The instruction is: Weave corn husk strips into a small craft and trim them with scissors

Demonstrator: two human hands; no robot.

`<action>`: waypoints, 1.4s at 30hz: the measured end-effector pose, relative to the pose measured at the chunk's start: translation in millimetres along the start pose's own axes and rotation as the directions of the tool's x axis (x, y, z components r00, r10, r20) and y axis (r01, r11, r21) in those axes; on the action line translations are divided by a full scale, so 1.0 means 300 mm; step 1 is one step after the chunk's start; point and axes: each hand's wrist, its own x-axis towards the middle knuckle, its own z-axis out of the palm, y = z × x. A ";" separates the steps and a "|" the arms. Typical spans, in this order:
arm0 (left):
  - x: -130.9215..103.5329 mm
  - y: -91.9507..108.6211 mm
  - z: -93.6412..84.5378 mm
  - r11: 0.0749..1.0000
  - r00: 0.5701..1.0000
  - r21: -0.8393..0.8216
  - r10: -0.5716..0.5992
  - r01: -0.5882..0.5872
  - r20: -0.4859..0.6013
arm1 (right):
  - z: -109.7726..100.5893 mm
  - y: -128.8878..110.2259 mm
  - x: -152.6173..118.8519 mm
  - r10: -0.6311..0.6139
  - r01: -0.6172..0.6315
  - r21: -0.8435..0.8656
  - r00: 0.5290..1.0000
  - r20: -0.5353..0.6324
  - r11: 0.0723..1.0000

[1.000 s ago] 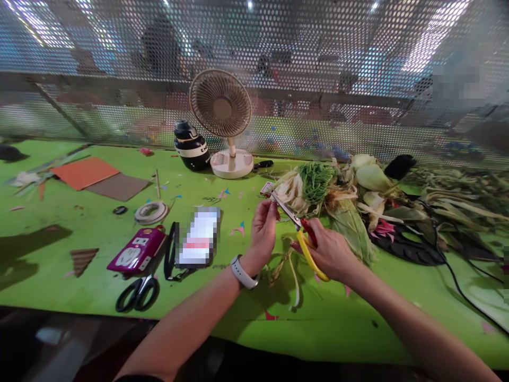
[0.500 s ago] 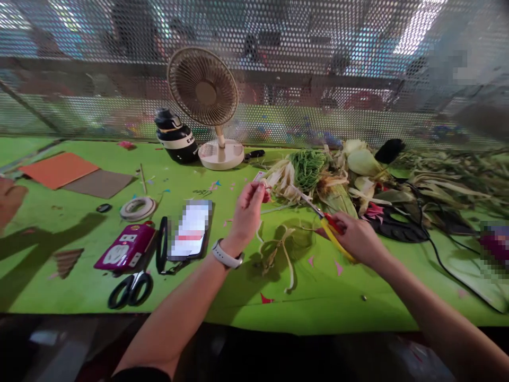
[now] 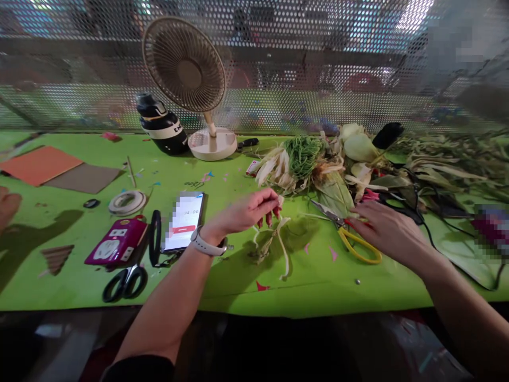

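From my remote seat, I see the left hand (image 3: 262, 208) with its grip pinched on a small pale piece (image 3: 280, 201), over knotted strips (image 3: 266, 248) on the green surface (image 3: 238, 297). The scissors (image 3: 339, 222) lie to its right, long axis slanting, blades toward it; the nearer right hand (image 3: 392, 229) meets their red handle, though I can't tell whether that grip is closed.

On tbl (image 3: 238, 294): bottle (image 3: 164, 132) L of fan (image 3: 189, 74), tape (image 3: 113, 205) behind pouch (image 3: 116, 244), husks (image 3: 334, 195) R of phone (image 3: 185, 220).
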 end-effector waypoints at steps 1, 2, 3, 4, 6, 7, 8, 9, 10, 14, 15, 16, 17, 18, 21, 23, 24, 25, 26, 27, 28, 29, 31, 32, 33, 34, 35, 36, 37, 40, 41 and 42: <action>0.001 0.001 0.007 0.998 0.999 0.062 -0.009 0.006 0.040 | -0.011 -0.039 0.024 -0.046 0.051 0.075 0.997 -0.063 0.996; 0.002 0.002 0.014 0.992 0.998 0.127 -0.012 0.004 0.064 | -0.016 -0.082 0.050 -0.109 0.121 0.154 0.990 -0.089 0.981; 0.004 0.003 0.022 0.982 0.997 0.188 -0.010 -0.004 0.077 | -0.016 -0.128 0.078 -0.178 0.196 0.212 0.979 -0.098 0.957; 0.005 0.004 0.028 0.971 0.997 0.239 -0.003 -0.017 0.083 | -0.010 -0.173 0.106 -0.259 0.274 0.240 0.962 -0.091 0.931; 0.005 0.004 0.033 0.951 0.996 0.306 0.009 -0.037 0.093 | 0.010 -0.249 0.153 -0.394 0.393 0.262 0.918 -0.052 0.882; 0.004 0.002 0.032 0.945 0.995 0.325 0.012 -0.044 0.100 | 0.020 -0.276 0.171 -0.415 0.410 0.270 0.909 -0.041 0.871; 0.003 0.000 0.028 0.940 0.994 0.339 0.012 -0.048 0.108 | 0.028 -0.296 0.185 -0.429 0.420 0.274 0.903 -0.029 0.866; 0.002 -0.003 0.023 0.934 0.994 0.355 0.008 -0.048 0.113 | 0.033 -0.308 0.196 -0.432 0.421 0.275 0.902 -0.023 0.864; 0.000 -0.007 0.018 0.925 0.994 0.377 0.004 -0.046 0.112 | 0.035 -0.313 0.204 -0.428 0.415 0.278 0.903 -0.015 0.866; -0.002 -0.019 0.003 0.879 0.997 0.476 -0.010 -0.029 0.078 | 0.027 -0.309 0.224 -0.429 0.405 0.304 0.903 0.016 0.863; -0.002 -0.021 0.003 0.868 0.998 0.496 -0.011 -0.025 0.070 | 0.027 -0.308 0.228 -0.434 0.406 0.312 0.900 0.024 0.859; 0.000 -0.022 0.004 0.860 0.998 0.510 -0.015 -0.020 0.065 | 0.028 -0.307 0.232 -0.439 0.407 0.316 0.898 0.032 0.857; 0.001 -0.022 0.005 0.853 0.998 0.522 -0.020 -0.014 0.060 | 0.031 -0.307 0.235 -0.441 0.407 0.314 0.897 0.042 0.858; 0.002 -0.022 0.006 0.847 0.998 0.532 -0.027 -0.008 0.057 | 0.034 -0.306 0.239 -0.440 0.405 0.304 0.896 0.057 0.862; 0.000 -0.021 0.002 0.841 0.997 0.541 -0.055 0.021 0.046 | 0.044 -0.299 0.251 -0.423 0.381 0.265 0.898 0.122 0.886; -0.004 -0.025 -0.007 0.838 0.995 0.542 -0.096 0.065 0.030 | 0.042 -0.283 0.261 -0.383 0.334 0.280 0.913 0.142 0.900; -0.005 -0.030 -0.011 0.831 0.992 0.549 -0.122 0.091 0.020 | 0.038 -0.273 0.266 -0.356 0.301 0.309 0.924 0.138 0.902; -0.006 -0.037 -0.013 0.815 0.988 0.569 -0.151 0.113 0.020 | 0.033 -0.262 0.271 -0.329 0.268 0.351 0.935 0.129 0.897; -0.005 -0.047 -0.012 0.797 0.986 0.592 -0.163 0.115 0.028 | 0.028 -0.251 0.276 -0.305 0.237 0.397 0.945 0.117 0.887; -0.002 -0.058 -0.008 0.787 0.986 0.611 -0.156 0.087 0.060 | 0.023 -0.243 0.280 -0.285 0.213 0.442 0.953 0.103 0.872; 0.001 -0.068 -0.002 0.783 0.985 0.620 -0.143 0.052 0.098 | 0.019 -0.236 0.283 -0.271 0.197 0.478 0.958 0.090 0.856; 0.004 -0.078 0.006 0.779 0.982 0.626 -0.133 0.020 0.135 | 0.017 -0.232 0.286 -0.261 0.188 0.505 0.962 0.078 0.842; 0.008 -0.089 0.022 0.778 0.982 0.628 -0.113 -0.009 0.154 | 0.016 -0.229 0.289 -0.244 0.177 0.538 0.968 0.055 0.824; 0.008 -0.089 0.027 0.787 0.985 0.616 -0.103 -0.005 0.139 | 0.016 -0.230 0.291 -0.239 0.173 0.557 0.970 0.047 0.812; 0.007 -0.085 0.029 0.803 0.988 0.596 -0.102 0.014 0.113 | 0.016 -0.230 0.292 -0.233 0.168 0.584 0.972 0.038 0.795; 0.005 -0.077 0.028 0.824 0.991 0.565 -0.106 0.042 0.080 | 0.014 -0.229 0.293 -0.224 0.160 0.621 0.974 0.025 0.767; 0.003 -0.067 0.025 0.849 0.992 0.521 -0.120 0.080 0.042 | 0.011 -0.227 0.293 -0.212 0.152 0.669 0.977 0.008 0.728; 0.001 -0.057 0.019 0.877 0.991 0.465 -0.136 0.120 0.002 | 0.006 -0.223 0.293 -0.199 0.141 0.722 0.980 -0.005 0.677; -0.001 -0.048 0.014 0.909 0.988 0.390 -0.147 0.151 -0.041 | -0.002 -0.220 0.292 -0.193 0.128 0.775 0.981 -0.007 0.619; 0.000 -0.038 0.007 0.990 0.979 0.060 -0.119 0.131 -0.168 | -0.026 -0.216 0.285 -0.257 0.082 0.869 0.965 0.053 0.488; 0.002 -0.042 0.010 0.994 0.973 -0.054 -0.101 0.092 -0.206 | -0.032 -0.218 0.282 -0.299 0.079 0.865 0.951 0.085 0.496; 0.004 -0.049 0.015 0.989 0.966 -0.138 -0.077 0.044 -0.245 | -0.034 -0.222 0.280 -0.337 0.091 0.842 0.935 0.112 0.532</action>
